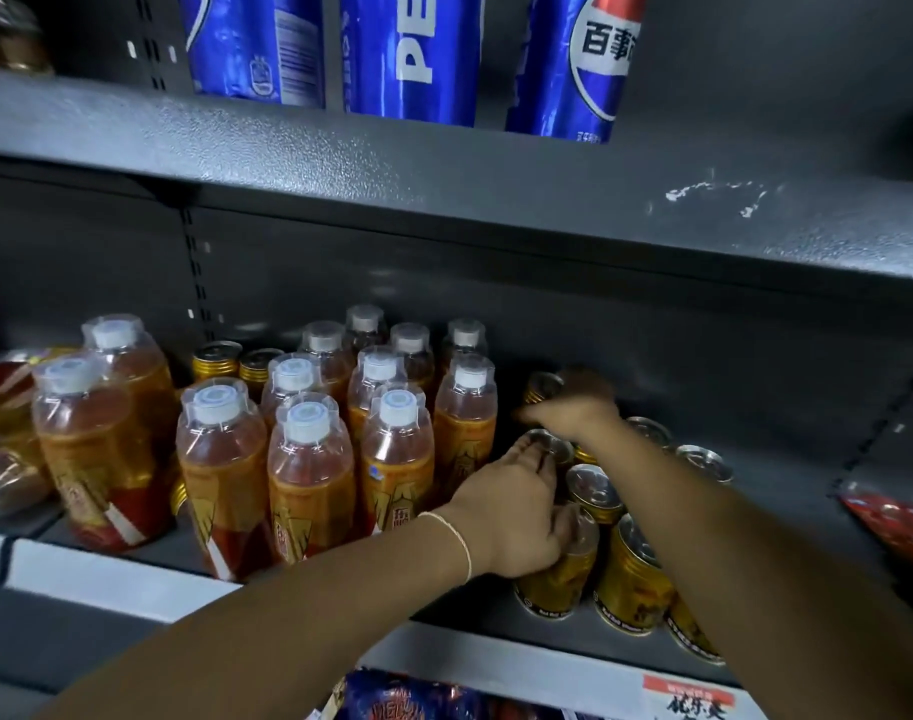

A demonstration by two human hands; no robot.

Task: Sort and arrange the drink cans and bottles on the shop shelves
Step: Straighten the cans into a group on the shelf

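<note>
A dark grey metal shelf unit fills the view, and the pale front lip of the lower shelf point(106, 574) crosses the bottom of the frame, with a red and white price label point(688, 696) at lower right. Both forearms reach in from the bottom edge.

The left hand point(506, 517), with a thin pale bracelet point(459, 537) at the wrist, grips the front gold metal can point(560, 579). Its thumb hooks over the can's top and its fingers stretch forward onto the silver lid of the next can point(553, 446) behind. More short gold cans with silver lids point(631, 584) stand just right of it, in rows running back on the right half of this shelf.

Left of the cans, clear plastic bottles of amber drink with white caps point(308, 475) stand packed upright across the centre and left.

Further back, the right hand point(573, 407) is blurred. Its fingers curl down against a rear gold can point(542, 384), and I cannot tell whether they hold it.

The upper shelf point(444, 168) carries three blue Pepsi-labelled containers point(412, 54) at the top centre.
</note>
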